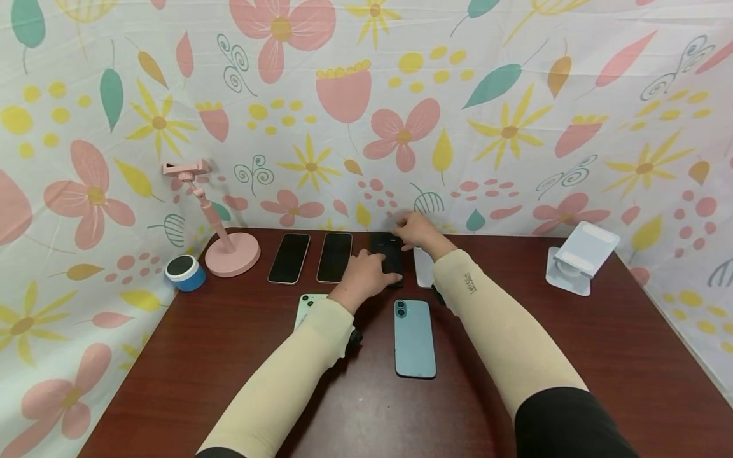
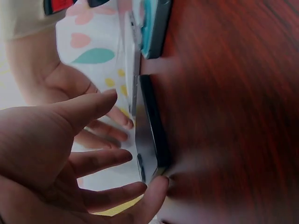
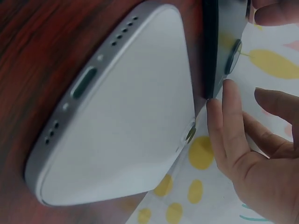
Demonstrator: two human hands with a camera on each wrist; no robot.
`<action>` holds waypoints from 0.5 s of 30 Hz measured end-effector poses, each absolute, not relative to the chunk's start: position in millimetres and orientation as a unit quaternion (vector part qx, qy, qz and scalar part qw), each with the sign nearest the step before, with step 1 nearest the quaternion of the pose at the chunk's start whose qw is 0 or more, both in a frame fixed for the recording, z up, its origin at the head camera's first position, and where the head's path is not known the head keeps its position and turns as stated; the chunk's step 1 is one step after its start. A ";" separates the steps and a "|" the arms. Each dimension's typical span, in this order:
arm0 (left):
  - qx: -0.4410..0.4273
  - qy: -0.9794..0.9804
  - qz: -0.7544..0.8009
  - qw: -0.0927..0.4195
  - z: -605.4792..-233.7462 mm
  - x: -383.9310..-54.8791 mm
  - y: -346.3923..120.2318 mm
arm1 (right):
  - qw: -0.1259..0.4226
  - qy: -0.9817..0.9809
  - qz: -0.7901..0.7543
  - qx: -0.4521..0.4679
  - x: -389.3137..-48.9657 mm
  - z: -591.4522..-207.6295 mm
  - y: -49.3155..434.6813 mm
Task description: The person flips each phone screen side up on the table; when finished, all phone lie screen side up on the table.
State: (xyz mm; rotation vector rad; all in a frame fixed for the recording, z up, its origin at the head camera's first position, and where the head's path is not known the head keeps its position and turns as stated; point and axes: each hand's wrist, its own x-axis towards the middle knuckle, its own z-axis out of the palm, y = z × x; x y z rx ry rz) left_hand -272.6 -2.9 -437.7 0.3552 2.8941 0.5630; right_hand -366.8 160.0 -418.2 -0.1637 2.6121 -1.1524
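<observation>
A black phone [image 1: 392,257] lies near the back edge, between my hands. My left hand [image 1: 368,277] is at its left side, fingers spread; the left wrist view shows one fingertip [image 2: 159,184] right at the corner of this phone. My right hand [image 1: 420,230] reaches to the far right corner; in the right wrist view two nearly straight fingers [image 3: 232,116] meet the phone's edge by its camera bump. Just right of the black phone is a white phone [image 3: 117,112], back up, partly under my right forearm in the head view. A blue phone [image 1: 415,340] lies nearer, back up.
Two phones with dark screens up, one [image 1: 289,259] beside another [image 1: 334,257], lie to the left. A pale green phone [image 1: 306,308] is partly hidden by my left sleeve. A pink stand [image 1: 231,254], blue-and-white jar [image 1: 186,273] and white folding stand [image 1: 583,257] flank them. Patterned cloth [image 1: 366,140] hangs behind.
</observation>
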 end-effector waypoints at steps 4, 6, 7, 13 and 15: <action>0.124 0.978 0.151 0.076 -436.5 -268.7 5.8 | 0.141 0.909 -0.387 -0.057 -367.5 -419.5 159.3; 0.120 0.979 0.149 0.071 -434.9 -265.4 9.5 | 0.141 0.913 -0.378 -0.057 -367.6 -420.0 158.9; 0.117 0.980 0.148 0.069 -435.0 -264.5 11.2 | 0.141 0.915 -0.374 -0.056 -367.7 -420.5 158.5; 0.101 0.984 0.130 0.064 -436.7 -261.7 19.2 | 0.132 0.921 -0.363 -0.054 -367.6 -422.9 155.6; 0.098 0.986 0.119 0.065 -437.6 -262.6 21.2 | 0.128 0.924 -0.357 -0.055 -368.3 -423.9 154.7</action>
